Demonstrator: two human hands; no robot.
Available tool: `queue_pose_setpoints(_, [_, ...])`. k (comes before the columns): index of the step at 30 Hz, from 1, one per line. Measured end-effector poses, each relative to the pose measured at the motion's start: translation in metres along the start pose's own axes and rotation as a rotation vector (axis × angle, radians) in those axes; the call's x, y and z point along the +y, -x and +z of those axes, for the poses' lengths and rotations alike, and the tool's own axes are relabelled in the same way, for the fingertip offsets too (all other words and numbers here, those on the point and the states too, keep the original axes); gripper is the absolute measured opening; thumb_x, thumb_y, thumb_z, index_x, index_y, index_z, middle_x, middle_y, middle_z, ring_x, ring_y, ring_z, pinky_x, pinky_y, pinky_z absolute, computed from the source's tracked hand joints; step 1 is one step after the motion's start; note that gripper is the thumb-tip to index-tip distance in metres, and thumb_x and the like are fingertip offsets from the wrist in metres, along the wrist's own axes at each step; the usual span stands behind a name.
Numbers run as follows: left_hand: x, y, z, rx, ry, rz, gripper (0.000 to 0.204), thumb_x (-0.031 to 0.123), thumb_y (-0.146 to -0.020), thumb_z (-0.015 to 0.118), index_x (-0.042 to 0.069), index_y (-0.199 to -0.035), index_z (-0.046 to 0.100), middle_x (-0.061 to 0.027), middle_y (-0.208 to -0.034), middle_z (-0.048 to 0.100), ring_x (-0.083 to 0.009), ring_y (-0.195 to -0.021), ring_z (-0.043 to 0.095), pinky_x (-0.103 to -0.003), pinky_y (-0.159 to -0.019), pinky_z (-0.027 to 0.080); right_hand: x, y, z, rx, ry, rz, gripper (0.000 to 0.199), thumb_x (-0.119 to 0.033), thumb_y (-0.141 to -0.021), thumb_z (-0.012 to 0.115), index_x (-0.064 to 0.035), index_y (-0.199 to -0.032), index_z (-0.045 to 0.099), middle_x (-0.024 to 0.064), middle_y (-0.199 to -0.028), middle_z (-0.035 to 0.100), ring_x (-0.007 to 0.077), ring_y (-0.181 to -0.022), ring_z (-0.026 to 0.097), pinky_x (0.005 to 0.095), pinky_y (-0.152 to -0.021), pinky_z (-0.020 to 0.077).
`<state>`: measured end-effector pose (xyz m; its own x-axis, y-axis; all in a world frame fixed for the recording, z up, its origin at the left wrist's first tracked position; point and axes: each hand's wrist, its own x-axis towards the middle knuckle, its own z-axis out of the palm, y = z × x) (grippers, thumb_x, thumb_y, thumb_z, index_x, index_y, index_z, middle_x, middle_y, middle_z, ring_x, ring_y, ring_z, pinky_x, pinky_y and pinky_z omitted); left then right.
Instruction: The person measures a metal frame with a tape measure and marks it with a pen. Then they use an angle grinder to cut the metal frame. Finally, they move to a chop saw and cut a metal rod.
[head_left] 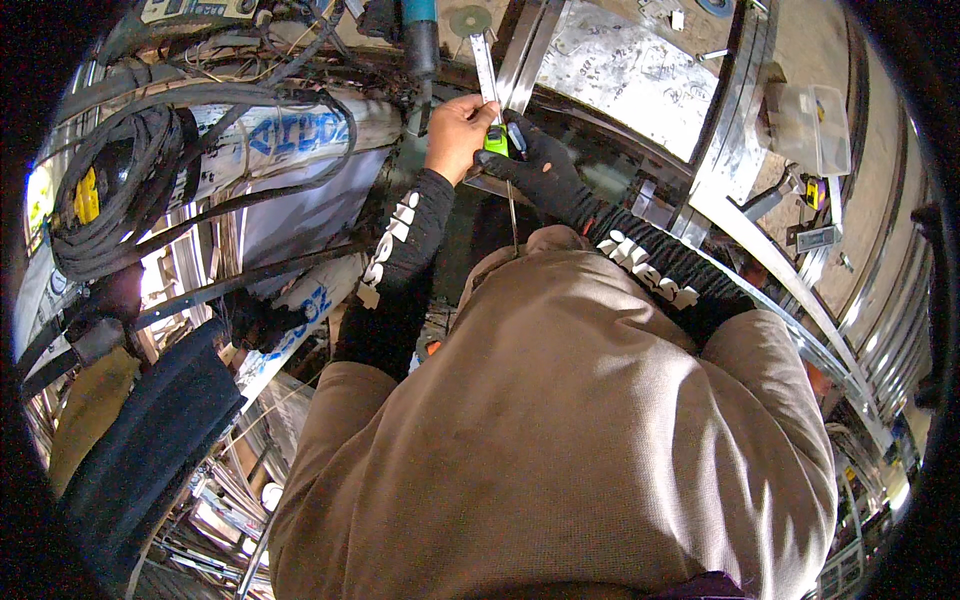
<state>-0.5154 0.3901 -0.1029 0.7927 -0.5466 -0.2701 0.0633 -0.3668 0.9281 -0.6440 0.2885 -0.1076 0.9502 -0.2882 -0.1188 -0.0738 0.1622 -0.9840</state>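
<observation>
My left hand (458, 132) is bare and closed around a green-and-black tape measure (497, 139). Its metal blade (485, 66) runs upward over shiny steel bars (530, 50). My right hand (541, 165), in a black glove, touches the tape measure from the right side. Both forearms wear black sleeves with white lettering, and my tan shirt fills the lower middle of the view. A thin wire (512, 215) hangs down below the hands.
Coiled black cables (120, 190) lie at the left over white printed sacks (300, 135). A scratched metal sheet (630, 70) is at the top right, with curved steel strips (770, 250) and a clear plastic box (815, 125). A dark padded piece (150, 440) sits lower left.
</observation>
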Motion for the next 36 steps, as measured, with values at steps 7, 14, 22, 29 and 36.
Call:
queue_pose_setpoints(7, [0.001,-0.009,-0.009,-0.095,-0.037,0.042,0.017,0.015,-0.096,0.07,-0.003,-0.097,0.072,-0.0013,-0.084,0.072,-0.0059,-0.072,0.059,-0.025,-0.066,0.047,-0.009,-0.003,-0.004,-0.101,-0.014,0.046,0.061,-0.026,-0.084,0.083,-0.0025,-0.134,0.056,0.0094,-0.107,0.068,0.0161,-0.096,0.063,0.0339,-0.085,0.0537])
queue_pose_setpoints(14, [-0.003,-0.013,-0.006,-0.094,0.051,0.068,0.019,0.013,-0.094,0.071,-0.007,-0.097,0.071,-0.0071,-0.084,0.074,-0.0084,-0.075,0.063,-0.026,-0.07,0.05,-0.027,0.003,-0.002,-0.002,0.12,-0.065,0.063,-0.022,-0.087,0.081,-0.0034,-0.139,0.051,0.007,-0.113,0.066,0.0135,-0.101,0.062,0.0316,-0.088,0.0534])
queue_pose_setpoints(22, [-0.012,-0.011,-0.008,-0.117,0.087,0.02,0.02,0.013,-0.093,0.073,-0.007,-0.096,0.072,-0.0057,-0.086,0.074,-0.0083,-0.077,0.063,-0.027,-0.071,0.049,-0.021,0.003,-0.002,-0.088,-0.153,0.02,0.069,-0.02,-0.095,0.073,-0.0034,-0.152,0.038,0.01,-0.123,0.063,0.015,-0.112,0.057,0.0328,-0.099,0.0477])
queue_pose_setpoints(29, [-0.013,-0.012,-0.014,-0.156,0.069,-0.054,0.02,0.018,-0.094,0.072,-0.001,-0.099,0.074,-0.0011,-0.087,0.072,-0.0074,-0.077,0.061,-0.025,-0.072,0.048,-0.012,0.0,-0.006,-0.025,-0.106,0.24,0.037,-0.022,-0.099,0.066,-0.0035,-0.13,0.059,0.0046,-0.096,0.066,0.0083,-0.083,0.06,0.0271,-0.075,0.0509])
queue_pose_setpoints(36, [-0.01,-0.01,-0.012,-0.163,0.092,-0.038,0.021,0.018,-0.095,0.07,-0.001,-0.101,0.075,-0.0036,-0.091,0.074,-0.0095,-0.081,0.063,-0.026,-0.076,0.049,0.006,0.002,-0.022,0.059,0.157,0.282,0.018,-0.021,-0.099,0.063,-0.0056,-0.106,0.069,0.0001,-0.067,0.061,0.0068,-0.051,0.051,0.025,-0.047,0.04])
